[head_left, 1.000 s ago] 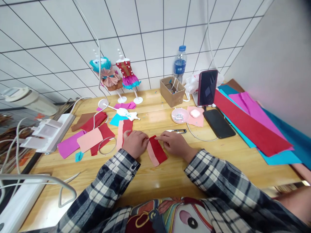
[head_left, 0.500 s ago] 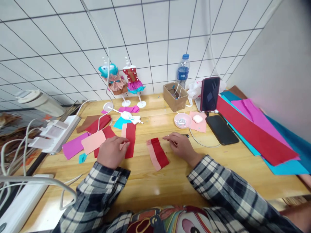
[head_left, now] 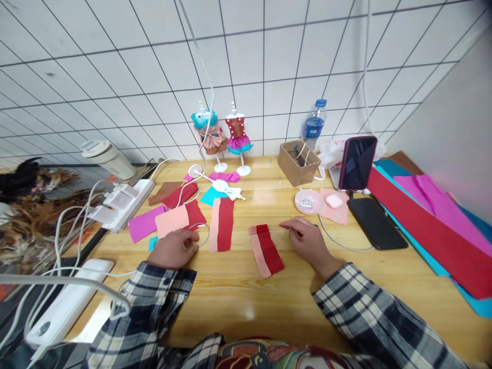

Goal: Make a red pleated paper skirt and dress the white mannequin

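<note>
My left hand (head_left: 175,249) rests at the left with thumb and fingers pinched together, and a thin pale loop of wire or thread (head_left: 208,234) curves out from the fingertips. Close by lie a peach sheet (head_left: 172,221) and a red-and-pink strip (head_left: 224,225) of crepe-like material. To the right, my right hand (head_left: 307,243) is closed with the index finger pointing left; whatever its fingers hold is too small to make out. Between the hands lies a second red-and-pink piece (head_left: 267,251), its upper edge gathered, touched by neither hand.
Two small dressed mannequins (head_left: 239,138) stand at the wall, and a bare white one (head_left: 227,189) lies down. A cardboard box (head_left: 299,166), pink dish (head_left: 308,211), bottle (head_left: 314,124), phone (head_left: 376,223) and coloured sheets (head_left: 430,230) sit rightward. Cables and power strips (head_left: 128,205) line the left.
The view has swung left. My left hand has moved off the red-and-pink strip toward the peach sheet, and the thin loop now shows at its fingers. My right hand stays by the gathered piece.
</note>
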A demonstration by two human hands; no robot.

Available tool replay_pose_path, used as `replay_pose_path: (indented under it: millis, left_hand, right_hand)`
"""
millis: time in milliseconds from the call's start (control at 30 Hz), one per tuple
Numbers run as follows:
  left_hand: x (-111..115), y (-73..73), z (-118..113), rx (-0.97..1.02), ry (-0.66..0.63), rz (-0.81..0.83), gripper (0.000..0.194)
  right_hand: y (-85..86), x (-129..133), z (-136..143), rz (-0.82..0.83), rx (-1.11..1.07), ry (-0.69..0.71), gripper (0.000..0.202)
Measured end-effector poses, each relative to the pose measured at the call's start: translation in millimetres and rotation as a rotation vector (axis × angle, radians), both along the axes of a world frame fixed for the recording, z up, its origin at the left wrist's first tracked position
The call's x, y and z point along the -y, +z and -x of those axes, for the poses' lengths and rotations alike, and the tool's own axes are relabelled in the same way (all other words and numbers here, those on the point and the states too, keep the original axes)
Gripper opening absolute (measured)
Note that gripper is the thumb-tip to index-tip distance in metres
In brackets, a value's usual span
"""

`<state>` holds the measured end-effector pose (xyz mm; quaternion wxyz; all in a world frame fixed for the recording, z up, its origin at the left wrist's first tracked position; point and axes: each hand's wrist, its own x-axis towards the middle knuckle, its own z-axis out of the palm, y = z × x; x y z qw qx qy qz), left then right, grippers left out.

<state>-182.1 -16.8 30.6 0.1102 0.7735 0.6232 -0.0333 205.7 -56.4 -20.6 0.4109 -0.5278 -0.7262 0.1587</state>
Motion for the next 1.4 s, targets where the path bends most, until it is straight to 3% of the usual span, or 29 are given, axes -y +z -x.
replay_pose_path:
  millis: [167, 333, 467, 633, 833, 1033, 1233, 1400]
  left_hand:
    - [6, 5.3, -12, 0.06, 0.013, -0.022, 0.017]
    - [12, 3.6, -34, 0.44, 0.09, -0.208, 0.021]
    - [21, 0.4, -56, 0.5, 0.078, -0.331, 0.028]
    - [45, 0.8, -94, 0.634, -0.136, -0.404, 0.025]
    - [67, -1.5, -131, 0.601, -0.335, -0.504, 0.018]
    - [69, -9.0, -138, 0.641, -0.387, -0.572, 0.014]
    - [65, -9.9, -139, 0.677, -0.458, -0.518, 0.019]
    - [64, -11.3, -136, 0.616, -0.514, -0.483, 0.023]
  right_hand:
    - [1.7, 0, 0, -0.005, -0.013, 0.008, 0.033]
    - [13.9, 1, 9, -0.034, -0.044, 0.011, 0.03]
    - [28.6, 8, 29, -0.049, -0.018, 0.032, 0.029]
    - [46.5, 21, 57, -0.119, -0.038, 0.115, 0.027]
    - [54.3, 33, 71, -0.158, -0.14, 0.085, 0.024]
    - [46.0, 36, 68, -0.16, -0.148, 0.089, 0.02]
    - [45.8, 37, 68, -0.112, -0.188, 0.177, 0.031]
    - [45.1, 39, 68, -0.097, -0.203, 0.149, 0.028]
